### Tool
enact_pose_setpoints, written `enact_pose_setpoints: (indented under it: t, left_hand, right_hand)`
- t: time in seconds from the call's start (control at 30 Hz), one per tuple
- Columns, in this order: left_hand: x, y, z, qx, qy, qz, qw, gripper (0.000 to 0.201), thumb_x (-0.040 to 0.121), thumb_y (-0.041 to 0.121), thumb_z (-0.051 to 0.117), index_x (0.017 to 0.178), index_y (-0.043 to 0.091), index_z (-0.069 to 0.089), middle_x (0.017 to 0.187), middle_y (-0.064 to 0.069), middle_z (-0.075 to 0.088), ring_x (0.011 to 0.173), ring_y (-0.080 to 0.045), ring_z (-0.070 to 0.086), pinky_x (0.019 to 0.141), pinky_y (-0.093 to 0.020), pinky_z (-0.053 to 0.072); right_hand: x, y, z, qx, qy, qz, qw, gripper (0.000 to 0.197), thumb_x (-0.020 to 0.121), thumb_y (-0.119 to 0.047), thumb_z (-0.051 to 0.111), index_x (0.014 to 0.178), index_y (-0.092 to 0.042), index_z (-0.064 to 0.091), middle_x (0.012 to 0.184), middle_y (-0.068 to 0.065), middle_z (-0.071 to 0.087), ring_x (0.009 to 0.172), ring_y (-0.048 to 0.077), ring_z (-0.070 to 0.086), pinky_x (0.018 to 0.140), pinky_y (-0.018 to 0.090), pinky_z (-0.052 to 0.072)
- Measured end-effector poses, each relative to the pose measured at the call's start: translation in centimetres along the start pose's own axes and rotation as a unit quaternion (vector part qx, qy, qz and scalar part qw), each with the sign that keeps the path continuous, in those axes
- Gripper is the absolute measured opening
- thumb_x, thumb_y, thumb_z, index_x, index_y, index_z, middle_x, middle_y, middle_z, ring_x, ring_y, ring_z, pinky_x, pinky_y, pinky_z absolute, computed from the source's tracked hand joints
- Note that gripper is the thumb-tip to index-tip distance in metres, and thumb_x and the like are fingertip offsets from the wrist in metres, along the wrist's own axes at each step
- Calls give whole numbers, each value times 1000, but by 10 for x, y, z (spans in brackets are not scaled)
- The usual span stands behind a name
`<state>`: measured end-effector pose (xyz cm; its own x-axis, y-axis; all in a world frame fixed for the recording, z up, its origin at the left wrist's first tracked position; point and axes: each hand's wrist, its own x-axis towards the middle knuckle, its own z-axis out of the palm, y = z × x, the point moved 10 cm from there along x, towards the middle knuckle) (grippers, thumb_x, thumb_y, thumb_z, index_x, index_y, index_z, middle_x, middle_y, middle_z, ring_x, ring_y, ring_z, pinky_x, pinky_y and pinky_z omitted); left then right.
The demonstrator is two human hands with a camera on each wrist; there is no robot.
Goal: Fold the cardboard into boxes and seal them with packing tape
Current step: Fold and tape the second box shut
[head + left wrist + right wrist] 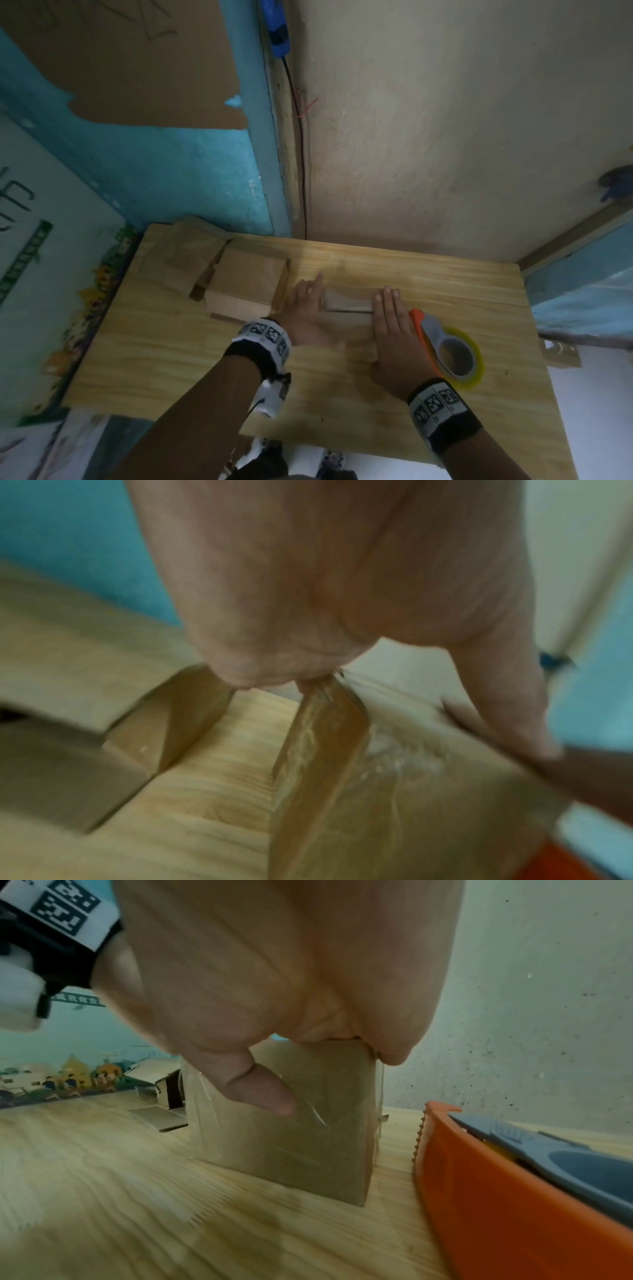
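Both hands are lying flat-fingered on the small box point(346, 308) mid-worktop point(171, 349): left hand point(305, 315) blurring its left end, right hand point(390, 329) covering its right end, hiding the seam; tape dispenser point(445, 346) just right.

I could read very little. In the right wrist view, a green strip point(78, 1000) on the wall poster point(51, 1047) carried white Chinese characters, too small and blurred for me to make out with certainty. In the head view, the same poster point(51, 212) showed part of a large dark character point(17, 198) and a green vertical strip point(27, 255) of white characters, none legible. The wrist bands point(436, 406) bore black-and-white square code markers, with no letters or numbers.
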<state>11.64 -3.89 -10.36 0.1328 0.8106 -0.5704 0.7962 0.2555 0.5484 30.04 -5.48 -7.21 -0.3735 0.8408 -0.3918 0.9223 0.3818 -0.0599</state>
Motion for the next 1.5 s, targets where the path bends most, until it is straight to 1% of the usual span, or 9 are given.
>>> enact_pose_setpoints:
  t: [0.1, 0.17, 0.3, 0.43, 0.77, 0.97, 1.1, 1.27, 1.5]
  left_hand:
    - [-17, -42, -55, -160, 175, -21, 971, 90, 76, 61, 71, 153, 33, 34, 161, 2, 29, 147, -27, 35, 118, -52, 37]
    - [-32, -80, -88, -12, 280, -124, 952, 74, 87, 48, 66, 150, 24, 36, 156, -12, 36, 143, -36, 37, 116, -54, 37]
    - [-42, -134, -102, 83, 255, -306, 913, 148, 55, 96, 61, 159, 7, 7, 164, -28, 9, 151, -45, 14, 123, -59, 13]
    - [-31, -132, -101, 82, 231, -321, 915, 163, 44, 101, 59, 161, 4, 0, 166, -27, -1, 154, -44, 3, 125, -59, 7]
    - [-8, -115, -73, 165, 198, -271, 927, 156, 56, 85, 73, 157, 11, -20, 161, -32, -21, 153, -50, -13, 121, -69, 11]
    - [-22, -113, -72, 181, 167, -246, 937, 157, 56, 87, 72, 158, 13, -23, 162, -29, -27, 153, -45, -22, 123, -65, 2]
    - [-20, -71, -58, 210, 141, -68, 965, 153, 60, 73, 82, 159, 19, -22, 166, -14, -25, 153, -36, -27, 123, -59, -14]
    - [-22, -3, -21, 94, 76, 148, 982, 130, 68, 52, 88, 161, 46, -3, 166, 23, -24, 156, -21, -22, 123, -54, -5]
    - [-26, 35, -12, 200, 114, 178, 957, 76, 83, 69, 59, 152, 52, 32, 158, 4, 19, 148, -23, 15, 126, -51, 16]
  right_hand:
    - [0, 1, -1, 2, -10, 6, 1000, 115, 91, -32, 61, 163, -4, -25, 171, 16, -33, 160, 33, -28, 116, 43, -23]
    - [-1, -1, -2, 21, -18, 9, 1000, 120, 89, -36, 62, 163, -7, -27, 170, 13, -36, 159, 30, -30, 117, 43, -24]
    - [1, 0, 1, 35, -27, 11, 999, 123, 86, -37, 63, 163, -8, -27, 169, 11, -38, 158, 30, -33, 132, 49, -9]
    - [1, -3, 1, 36, -25, 14, 999, 122, 87, -35, 63, 162, -8, -29, 169, 11, -38, 158, 30, -34, 122, 41, -19]
    - [2, -1, 5, 32, 0, 17, 999, 117, 86, -34, 60, 165, -7, -22, 172, 13, -31, 160, 31, -28, 130, 50, -8]
    - [6, 12, -16, 143, 98, 13, 985, 101, 83, -37, 79, 165, -17, 23, 171, 4, 21, 159, 28, 23, 130, 49, 27]
    - [3, 20, -13, 174, 113, -2, 978, 113, 82, -37, 83, 169, -26, 10, 177, -4, -2, 165, 25, -2, 131, 44, 13]
    - [-31, 79, 2, 251, 188, 176, 933, 101, 78, -37, 80, 160, -7, 29, 165, 20, 23, 152, 43, 27, 122, 60, 33]
    - [-51, 118, 67, 122, -24, 347, 930, 65, 91, -40, 63, 147, -18, 39, 132, 3, 64, 133, 28, 57, 122, 68, 25]
